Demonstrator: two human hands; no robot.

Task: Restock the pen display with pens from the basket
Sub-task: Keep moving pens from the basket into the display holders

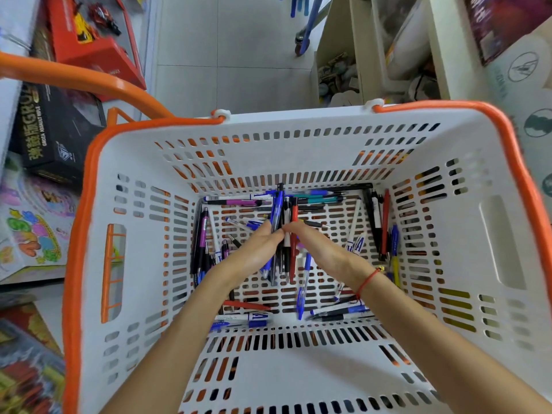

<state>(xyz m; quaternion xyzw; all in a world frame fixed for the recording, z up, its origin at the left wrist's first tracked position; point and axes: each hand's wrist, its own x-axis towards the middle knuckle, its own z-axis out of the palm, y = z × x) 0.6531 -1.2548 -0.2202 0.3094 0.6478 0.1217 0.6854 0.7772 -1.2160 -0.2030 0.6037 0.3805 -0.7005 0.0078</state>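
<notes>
A white slotted basket [298,135] with an orange rim fills the view. Several loose pens [334,312] in blue, black, red, purple and teal lie scattered on its floor. Both my hands reach down into it. Between them stands a bunch of pens [283,210], blue, black, white and red, pointing away from me. My left hand [257,249] grips the bunch from the left with its fingers curled on it. My right hand [316,246] pinches the same bunch from the right, and wears a red string on the wrist. The pen display is not in view.
An orange basket handle [89,79] arcs over the upper left. Boxed toys and games [53,130] are stacked at the left. White shelving [388,49] with packaged goods stands at the upper right. Pale floor tiles [233,55] run ahead between them.
</notes>
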